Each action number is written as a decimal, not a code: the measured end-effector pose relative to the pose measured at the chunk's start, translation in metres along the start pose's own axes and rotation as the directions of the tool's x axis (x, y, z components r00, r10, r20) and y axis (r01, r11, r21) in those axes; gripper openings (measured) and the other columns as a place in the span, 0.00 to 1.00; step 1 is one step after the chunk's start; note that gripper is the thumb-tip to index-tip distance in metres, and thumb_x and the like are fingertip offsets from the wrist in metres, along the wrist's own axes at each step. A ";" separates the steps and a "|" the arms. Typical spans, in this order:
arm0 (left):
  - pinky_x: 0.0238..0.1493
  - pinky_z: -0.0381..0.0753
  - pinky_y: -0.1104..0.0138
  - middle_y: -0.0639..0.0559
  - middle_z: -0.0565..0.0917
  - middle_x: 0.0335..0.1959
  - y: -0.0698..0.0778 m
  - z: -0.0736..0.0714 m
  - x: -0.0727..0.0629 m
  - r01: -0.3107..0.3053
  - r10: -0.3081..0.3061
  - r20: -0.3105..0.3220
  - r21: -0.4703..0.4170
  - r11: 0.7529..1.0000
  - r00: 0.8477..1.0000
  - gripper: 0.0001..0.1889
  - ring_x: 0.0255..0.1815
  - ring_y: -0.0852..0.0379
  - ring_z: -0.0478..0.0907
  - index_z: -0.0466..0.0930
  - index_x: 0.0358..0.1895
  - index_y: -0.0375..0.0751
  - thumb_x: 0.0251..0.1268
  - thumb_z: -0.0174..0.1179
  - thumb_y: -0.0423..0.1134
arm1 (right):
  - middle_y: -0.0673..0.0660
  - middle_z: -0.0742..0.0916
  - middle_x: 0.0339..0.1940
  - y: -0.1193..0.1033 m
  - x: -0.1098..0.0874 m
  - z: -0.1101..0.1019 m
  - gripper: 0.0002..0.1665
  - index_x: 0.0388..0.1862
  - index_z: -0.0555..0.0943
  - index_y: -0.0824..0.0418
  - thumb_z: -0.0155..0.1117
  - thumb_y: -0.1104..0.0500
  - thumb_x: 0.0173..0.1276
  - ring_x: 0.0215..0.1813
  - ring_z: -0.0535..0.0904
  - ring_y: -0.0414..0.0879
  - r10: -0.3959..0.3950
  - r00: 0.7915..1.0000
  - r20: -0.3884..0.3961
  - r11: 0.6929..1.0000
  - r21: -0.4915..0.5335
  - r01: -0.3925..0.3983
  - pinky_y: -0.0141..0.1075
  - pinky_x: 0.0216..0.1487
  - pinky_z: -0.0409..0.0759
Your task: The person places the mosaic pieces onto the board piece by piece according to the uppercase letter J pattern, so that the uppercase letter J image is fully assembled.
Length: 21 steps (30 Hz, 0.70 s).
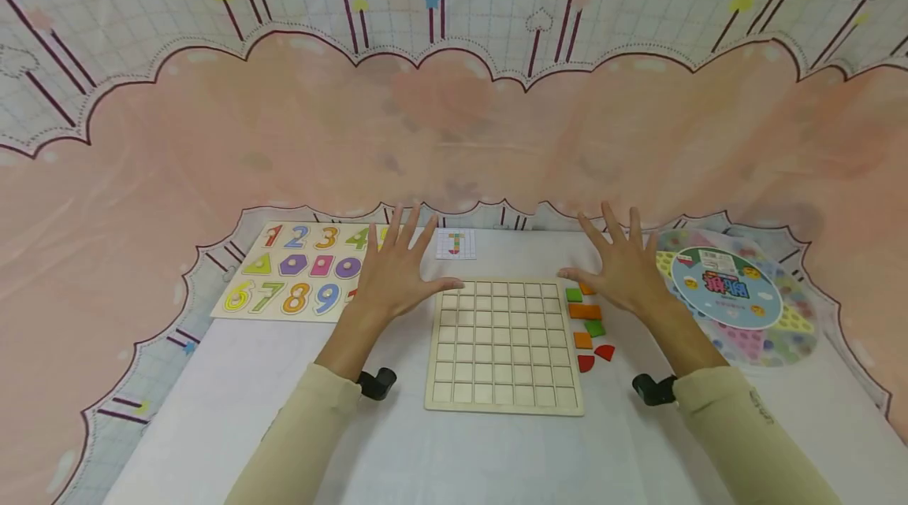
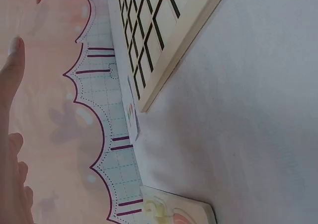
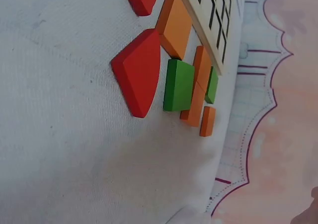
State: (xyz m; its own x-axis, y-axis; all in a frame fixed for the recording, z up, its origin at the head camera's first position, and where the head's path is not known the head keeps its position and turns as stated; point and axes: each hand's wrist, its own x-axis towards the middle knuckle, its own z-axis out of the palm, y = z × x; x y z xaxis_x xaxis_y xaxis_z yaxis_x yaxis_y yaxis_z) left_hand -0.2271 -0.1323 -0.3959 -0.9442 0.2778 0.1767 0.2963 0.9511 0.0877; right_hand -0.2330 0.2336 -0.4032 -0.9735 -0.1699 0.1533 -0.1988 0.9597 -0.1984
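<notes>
Left hand [image 1: 392,276] and right hand [image 1: 628,276] hold nothing; fingers spread apart. Gridded board [image 1: 505,351] lies flat on the bench [image 1: 511,458] between them, presumably centred for access; coloured blocks [image 1: 585,312] sit beside its right edge, apparently for reach. Patterned card [image 1: 455,243] beyond likely serves as reference.

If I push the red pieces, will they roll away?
Probably not: the red pieces lie flat, so they'd likely slide. Their straight sides and corners should also discourage rolling. They look thick and solid, so they probably won't bend.
</notes>
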 end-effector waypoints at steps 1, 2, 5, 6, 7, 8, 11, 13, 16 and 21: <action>0.84 0.35 0.35 0.54 0.34 0.87 0.000 0.000 0.000 0.003 -0.003 0.005 -0.008 1.000 1.000 0.59 0.88 0.48 0.27 0.40 0.84 0.61 0.53 0.50 0.84 | 0.63 0.48 0.88 0.000 0.000 0.000 0.62 0.85 0.50 0.44 0.56 0.19 0.60 0.84 0.37 0.76 0.002 1.000 0.003 1.000 0.008 -0.002 0.84 0.71 0.40; 0.84 0.35 0.35 0.54 0.34 0.87 0.000 0.000 -0.001 0.006 -0.005 0.008 -0.020 1.000 1.000 0.59 0.88 0.48 0.28 0.39 0.84 0.61 0.53 0.50 0.84 | 0.64 0.49 0.87 0.000 0.001 -0.001 0.62 0.85 0.49 0.44 0.55 0.19 0.60 0.84 0.38 0.76 0.002 1.000 0.008 1.000 0.019 -0.002 0.83 0.72 0.42; 0.85 0.39 0.36 0.52 0.38 0.88 0.001 0.003 -0.005 -0.004 0.006 0.020 -0.078 0.997 1.000 0.59 0.89 0.45 0.33 0.40 0.84 0.60 0.54 0.52 0.82 | 0.65 0.50 0.87 0.002 0.000 0.000 0.61 0.86 0.47 0.44 0.54 0.20 0.63 0.84 0.42 0.75 0.018 0.998 0.060 0.995 0.095 -0.024 0.81 0.74 0.45; 0.85 0.41 0.36 0.50 0.40 0.88 0.002 0.005 -0.007 -0.014 0.017 0.029 -0.104 0.995 0.999 0.59 0.89 0.44 0.35 0.41 0.84 0.59 0.55 0.53 0.81 | 0.65 0.51 0.87 0.003 -0.001 0.001 0.60 0.86 0.46 0.45 0.54 0.21 0.65 0.84 0.43 0.75 0.023 0.996 0.084 0.991 0.133 -0.034 0.81 0.74 0.46; 0.85 0.43 0.37 0.49 0.41 0.87 0.003 0.007 -0.010 -0.023 0.029 0.043 -0.131 0.991 0.999 0.58 0.88 0.43 0.37 0.41 0.84 0.58 0.55 0.54 0.80 | 0.66 0.52 0.86 0.003 -0.003 0.002 0.59 0.86 0.46 0.46 0.54 0.22 0.66 0.84 0.44 0.75 0.029 0.994 0.110 0.985 0.169 -0.047 0.81 0.73 0.47; 0.85 0.45 0.38 0.49 0.42 0.87 0.004 0.010 -0.013 -0.033 0.043 0.063 -0.160 0.987 0.997 0.58 0.88 0.43 0.39 0.41 0.84 0.58 0.56 0.55 0.79 | 0.67 0.53 0.86 0.004 -0.005 0.003 0.58 0.86 0.46 0.47 0.54 0.23 0.67 0.84 0.45 0.75 0.035 0.990 0.139 0.977 0.205 -0.063 0.81 0.74 0.48; 0.85 0.50 0.40 0.47 0.43 0.87 0.007 0.018 -0.024 -0.054 0.090 0.136 -0.245 0.968 0.987 0.57 0.88 0.42 0.41 0.42 0.84 0.56 0.58 0.57 0.77 | 0.67 0.55 0.86 0.008 -0.011 0.009 0.56 0.86 0.49 0.49 0.55 0.25 0.69 0.83 0.48 0.74 0.056 0.974 0.219 0.953 0.280 -0.118 0.80 0.74 0.51; 0.84 0.53 0.40 0.48 0.42 0.87 0.007 0.022 -0.031 -0.054 0.111 0.180 -0.297 0.953 0.977 0.58 0.88 0.41 0.42 0.42 0.84 0.56 0.58 0.59 0.75 | 0.68 0.58 0.85 0.009 -0.014 0.014 0.55 0.85 0.52 0.49 0.55 0.26 0.69 0.83 0.51 0.73 0.067 0.965 0.252 0.946 0.292 -0.141 0.78 0.74 0.53; 0.83 0.55 0.40 0.48 0.42 0.87 0.007 0.026 -0.038 -0.044 0.129 0.218 -0.358 0.933 0.967 0.58 0.87 0.40 0.43 0.43 0.84 0.55 0.57 0.63 0.73 | 0.69 0.61 0.83 0.012 -0.016 0.019 0.53 0.84 0.54 0.50 0.57 0.28 0.70 0.82 0.53 0.73 0.068 0.961 0.267 0.943 0.297 -0.149 0.77 0.74 0.56; 0.83 0.57 0.40 0.46 0.41 0.87 0.005 0.029 -0.046 -0.004 0.143 0.274 -0.451 0.892 0.951 0.59 0.87 0.40 0.42 0.43 0.84 0.53 0.56 0.69 0.67 | 0.71 0.65 0.81 0.016 -0.013 0.021 0.49 0.83 0.59 0.54 0.63 0.37 0.71 0.81 0.57 0.72 0.035 0.968 0.249 0.934 0.336 -0.120 0.75 0.75 0.58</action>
State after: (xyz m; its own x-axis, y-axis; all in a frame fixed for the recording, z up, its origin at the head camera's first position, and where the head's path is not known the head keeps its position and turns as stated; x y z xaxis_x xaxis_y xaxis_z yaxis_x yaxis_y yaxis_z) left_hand -0.1862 -0.1365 -0.4322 -0.8952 0.4369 -0.0881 0.3329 0.7867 0.5199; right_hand -0.2260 0.2461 -0.4286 -0.9774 -0.1864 -0.0998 -0.1065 0.8420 -0.5289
